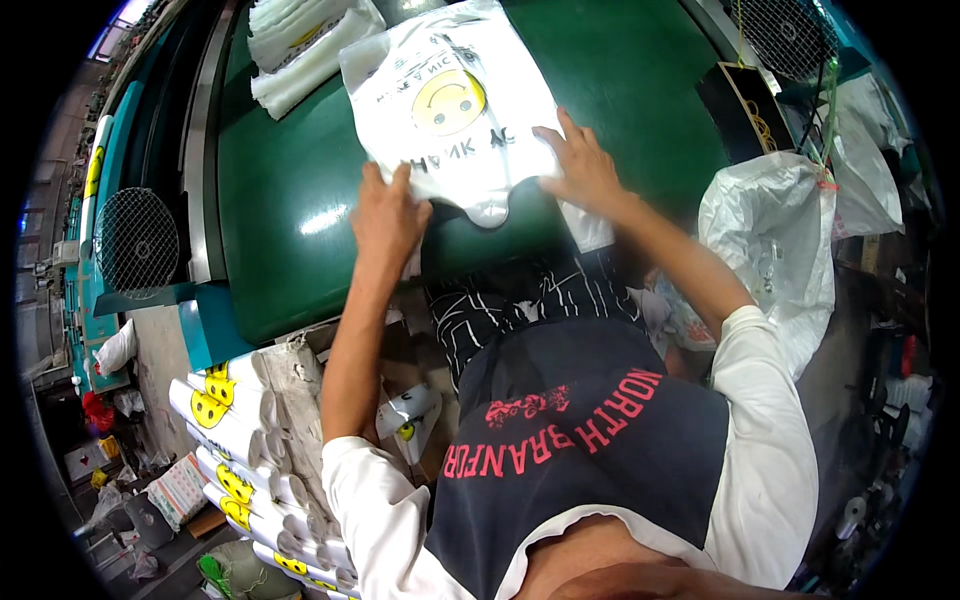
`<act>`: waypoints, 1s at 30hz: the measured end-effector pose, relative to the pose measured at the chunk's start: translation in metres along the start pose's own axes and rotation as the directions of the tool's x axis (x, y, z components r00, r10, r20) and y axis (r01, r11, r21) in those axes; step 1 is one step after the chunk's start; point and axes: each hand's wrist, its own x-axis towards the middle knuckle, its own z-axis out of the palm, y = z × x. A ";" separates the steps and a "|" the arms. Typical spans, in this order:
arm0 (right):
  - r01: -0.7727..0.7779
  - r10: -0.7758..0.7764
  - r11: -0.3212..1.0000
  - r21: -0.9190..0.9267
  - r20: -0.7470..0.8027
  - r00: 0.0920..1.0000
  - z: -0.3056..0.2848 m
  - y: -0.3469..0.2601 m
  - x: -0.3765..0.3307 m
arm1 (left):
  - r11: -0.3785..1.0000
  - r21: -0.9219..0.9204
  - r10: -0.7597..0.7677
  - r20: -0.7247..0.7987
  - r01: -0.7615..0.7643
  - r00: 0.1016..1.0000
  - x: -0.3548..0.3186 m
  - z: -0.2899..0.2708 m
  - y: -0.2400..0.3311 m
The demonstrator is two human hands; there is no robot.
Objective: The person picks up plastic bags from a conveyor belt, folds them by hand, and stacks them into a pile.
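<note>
left fan: round fan with a wire guard (140, 242), left of the table, beside the teal frame.
folded stock: stack of white folded bags with yellow smileys (238, 485), near left, below table level, their faces and folded ends toward the right.
table: green work table (270, 250), glossy, runs from the far side to just in front of my waist.
far pile: bunched white bags (300, 62) on the table, far left, just beside the sheet I'm handling.
left hand: my left hand (390, 220) is at the near-left edge of the bag, fingers bent; can't tell if they pinch the film or only press on it.
bag: white printed bag (450, 105), yellow smiley plus dark lettering, flat on the table between and beyond my hands; rounded tongue at its near edge.
right hand: my right hand (585, 170) is on the near-right edge, fingers spread; can't tell if the thumb pinches a layer.
right side: black open box (752, 110) with yellow cord, far right; pale plastic sack (775, 215) nearer, beside my right forearm.
</note>
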 end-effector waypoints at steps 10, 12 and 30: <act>-0.133 0.182 0.757 0.639 -0.010 0.983 -0.025 0.052 -0.019 | 0.776 -0.611 -0.090 0.140 0.157 0.986 -0.015 -0.002 0.012; -0.220 0.211 0.682 0.698 0.100 0.972 -0.031 0.049 -0.038 | 0.508 -0.666 -0.175 0.541 0.547 0.822 -0.046 0.012 0.013; 0.587 -0.510 0.736 -0.337 0.294 0.808 -0.028 0.020 0.013 | 0.880 -0.199 0.472 0.258 -0.432 0.843 0.008 0.061 0.037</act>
